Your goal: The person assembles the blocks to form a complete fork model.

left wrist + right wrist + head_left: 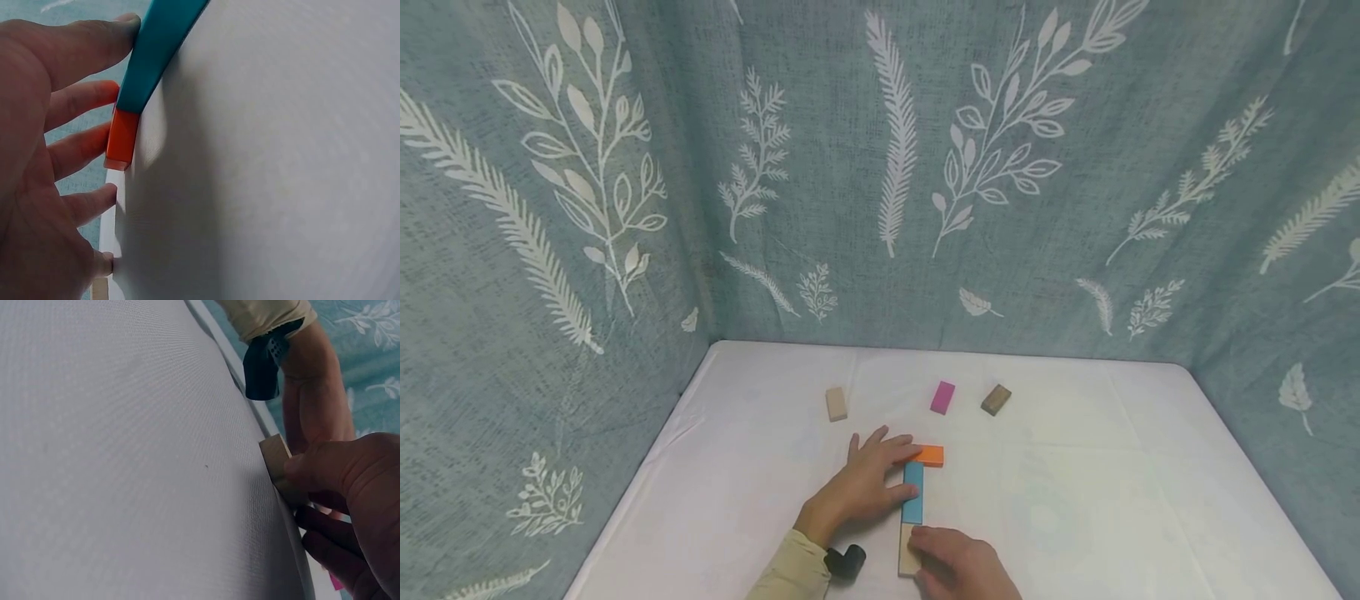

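Observation:
A blue block (913,498) lies lengthwise on the table, its far end against an orange block (932,455) set crosswise. At its near end sits a plain wooden block (907,557), in line with it. My left hand (868,479) reaches in from the left with fingers spread, its thumb on the blue block and fingertips on the orange one. In the left wrist view the thumb touches the blue block's edge (153,56). My right hand (966,562) pinches the wooden block (275,456) between thumb and fingers.
Farther back on the white table (1112,483) lie a light wooden block (837,404), a magenta block (943,397) and a brown block (996,400). A black wrist device (847,562) is on the left forearm. A leaf-patterned curtain (850,167) hangs behind.

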Motion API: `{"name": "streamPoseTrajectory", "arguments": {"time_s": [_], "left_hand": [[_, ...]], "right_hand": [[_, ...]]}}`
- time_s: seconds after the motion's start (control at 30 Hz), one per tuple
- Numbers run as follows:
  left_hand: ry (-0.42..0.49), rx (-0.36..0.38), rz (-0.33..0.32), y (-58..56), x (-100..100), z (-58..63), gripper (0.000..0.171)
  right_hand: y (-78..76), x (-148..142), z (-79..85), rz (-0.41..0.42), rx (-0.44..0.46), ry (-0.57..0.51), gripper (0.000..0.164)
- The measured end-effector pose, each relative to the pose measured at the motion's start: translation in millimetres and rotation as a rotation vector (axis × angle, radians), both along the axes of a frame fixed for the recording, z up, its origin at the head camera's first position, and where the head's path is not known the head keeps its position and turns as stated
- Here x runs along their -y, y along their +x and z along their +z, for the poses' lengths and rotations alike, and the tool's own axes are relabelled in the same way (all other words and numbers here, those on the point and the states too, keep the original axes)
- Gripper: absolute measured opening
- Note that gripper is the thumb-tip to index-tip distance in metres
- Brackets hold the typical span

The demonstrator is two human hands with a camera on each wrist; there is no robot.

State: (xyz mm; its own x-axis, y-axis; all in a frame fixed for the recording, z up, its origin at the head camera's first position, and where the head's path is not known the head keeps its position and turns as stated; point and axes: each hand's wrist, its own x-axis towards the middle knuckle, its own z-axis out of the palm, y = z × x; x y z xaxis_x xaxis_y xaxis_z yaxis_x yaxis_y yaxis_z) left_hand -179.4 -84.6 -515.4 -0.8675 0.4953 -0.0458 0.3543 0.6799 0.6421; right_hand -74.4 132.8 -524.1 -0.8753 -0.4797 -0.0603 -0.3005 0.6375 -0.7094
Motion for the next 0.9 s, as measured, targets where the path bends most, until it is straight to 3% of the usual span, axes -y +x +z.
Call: {"name": "streamPoseTrajectory", "arguments": {"time_s": [0.13,0.6,0.77,0.9], "left_hand": [[0.0,0.008,0.003,0.1,0,0.3,0.059],[0.014,0.017,0.016,0.4,3,2.2,0.057],[0.017,-0.022,0.021,3.6,6,6.7,0.058],[0.03,-0.033,0.026,13.3,10,13.4,0.056]], "right_hand": [[0.4,-1,0.8,0.015,-0.021,-0.001,0.043],[-0.4,-4,3.9,-0.01,0.029,-0.013,0.045],[-4.2,-12,8.5,-0.013,-0.138,0.0,0.044],[-10.4,-22,19.1,-0.051,-0.186,0.044,0.048]]}}
